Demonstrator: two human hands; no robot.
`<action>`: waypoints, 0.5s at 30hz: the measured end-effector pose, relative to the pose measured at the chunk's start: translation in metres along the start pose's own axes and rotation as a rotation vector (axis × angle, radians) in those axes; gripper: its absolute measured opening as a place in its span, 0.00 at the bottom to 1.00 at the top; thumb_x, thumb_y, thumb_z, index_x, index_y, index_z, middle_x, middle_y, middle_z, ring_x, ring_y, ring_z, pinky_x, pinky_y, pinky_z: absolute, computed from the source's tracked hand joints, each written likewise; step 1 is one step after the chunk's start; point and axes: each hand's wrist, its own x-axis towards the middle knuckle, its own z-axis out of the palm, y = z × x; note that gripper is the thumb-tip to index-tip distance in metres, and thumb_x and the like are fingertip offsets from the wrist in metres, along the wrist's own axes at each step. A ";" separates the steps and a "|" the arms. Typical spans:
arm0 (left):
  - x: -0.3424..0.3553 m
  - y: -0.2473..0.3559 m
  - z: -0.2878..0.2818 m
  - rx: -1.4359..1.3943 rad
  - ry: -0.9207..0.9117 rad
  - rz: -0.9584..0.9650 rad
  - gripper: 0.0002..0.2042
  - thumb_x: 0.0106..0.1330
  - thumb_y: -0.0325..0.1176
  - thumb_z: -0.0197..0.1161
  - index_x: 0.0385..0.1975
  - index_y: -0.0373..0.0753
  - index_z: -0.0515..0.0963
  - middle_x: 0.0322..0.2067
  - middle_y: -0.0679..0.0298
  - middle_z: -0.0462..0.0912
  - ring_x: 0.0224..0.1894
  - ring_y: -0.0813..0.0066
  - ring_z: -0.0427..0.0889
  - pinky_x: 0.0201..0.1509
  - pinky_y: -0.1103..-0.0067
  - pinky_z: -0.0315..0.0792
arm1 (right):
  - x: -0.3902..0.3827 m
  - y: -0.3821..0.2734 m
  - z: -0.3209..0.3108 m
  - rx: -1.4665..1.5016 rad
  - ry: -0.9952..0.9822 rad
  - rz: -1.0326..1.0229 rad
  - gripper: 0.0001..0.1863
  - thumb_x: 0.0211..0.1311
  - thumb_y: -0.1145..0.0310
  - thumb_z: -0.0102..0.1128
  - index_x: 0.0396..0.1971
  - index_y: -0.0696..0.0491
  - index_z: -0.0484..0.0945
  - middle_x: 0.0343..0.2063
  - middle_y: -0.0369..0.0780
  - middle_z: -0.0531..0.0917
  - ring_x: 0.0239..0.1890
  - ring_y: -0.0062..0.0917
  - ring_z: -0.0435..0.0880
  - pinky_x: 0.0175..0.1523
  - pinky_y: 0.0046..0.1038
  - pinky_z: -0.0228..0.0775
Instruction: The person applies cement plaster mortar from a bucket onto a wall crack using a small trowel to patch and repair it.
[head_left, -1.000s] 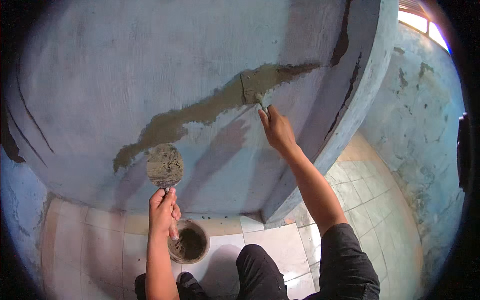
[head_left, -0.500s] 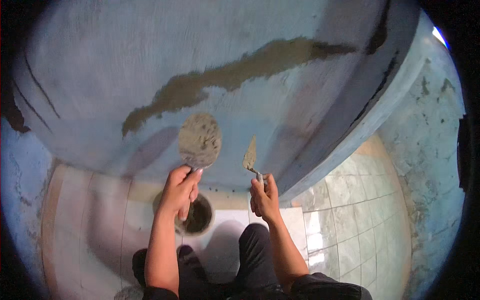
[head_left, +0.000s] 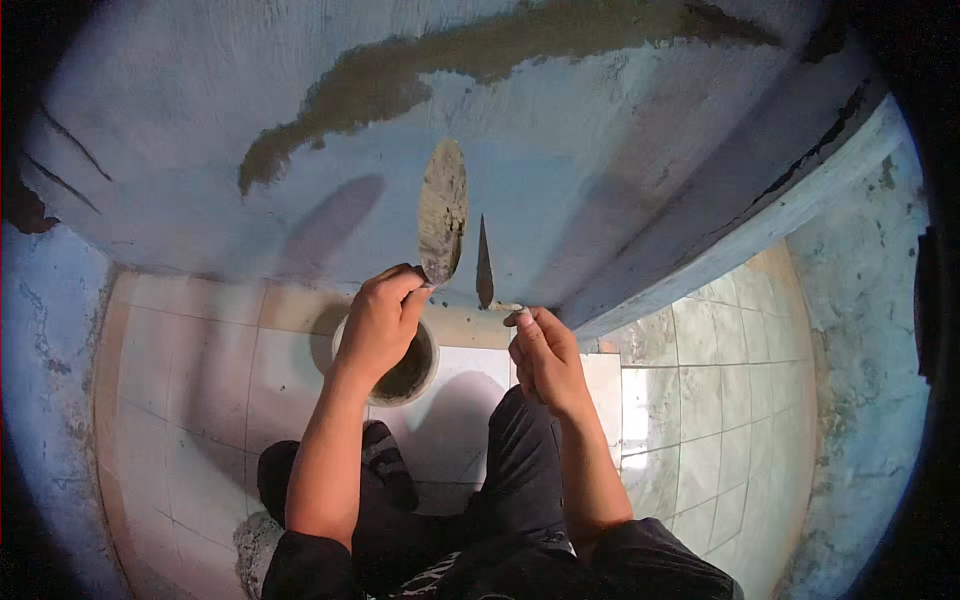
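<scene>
My left hand (head_left: 385, 320) grips an oval-bladed trowel (head_left: 443, 210), its blade tilted and coated with grey mortar. To its right, my right hand (head_left: 547, 360) is closed around the handle of a small pointed trowel (head_left: 485, 265), which is turned nearly edge-on with its tip away from me. The two blades are close together but apart, in front of the blue wall (head_left: 560, 190). Across that wall runs a long, ragged patch of dark, damp-looking mortar (head_left: 370, 85), beyond both tools.
A round bucket (head_left: 434, 365) with grey contents stands on the tiled floor (head_left: 290, 375), partly behind my left hand. A wall edge (head_left: 720, 230) with a dark crack juts out at the right. A rough grey lump (head_left: 258, 550) lies beside my leg.
Both trowels have turned more edge-on, and the oval one has moved right, closer to the pointed one. My view has tipped down, so the wall patch sits higher.
</scene>
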 end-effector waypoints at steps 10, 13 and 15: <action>-0.009 0.012 0.029 0.293 -0.023 -0.038 0.03 0.68 0.25 0.58 0.35 0.34 0.78 0.35 0.50 0.78 0.38 0.42 0.80 0.40 0.57 0.74 | 0.004 -0.007 0.009 0.024 -0.040 0.185 0.19 0.82 0.51 0.47 0.43 0.53 0.75 0.18 0.31 0.68 0.10 0.13 0.60 0.13 0.21 0.53; -0.010 0.013 0.031 0.427 -0.071 -0.084 0.08 0.69 0.25 0.54 0.43 0.38 0.80 0.37 0.53 0.80 0.39 0.45 0.84 0.42 0.57 0.77 | 0.009 -0.006 0.009 0.077 -0.080 0.226 0.20 0.82 0.49 0.47 0.43 0.52 0.75 0.18 0.31 0.68 0.10 0.13 0.61 0.13 0.20 0.54; -0.011 0.013 0.031 0.505 -0.120 -0.105 0.14 0.70 0.25 0.52 0.51 0.41 0.82 0.40 0.55 0.81 0.40 0.48 0.86 0.43 0.59 0.80 | 0.014 -0.003 0.002 0.101 -0.105 0.248 0.20 0.82 0.48 0.47 0.44 0.51 0.75 0.18 0.31 0.69 0.10 0.13 0.61 0.12 0.20 0.55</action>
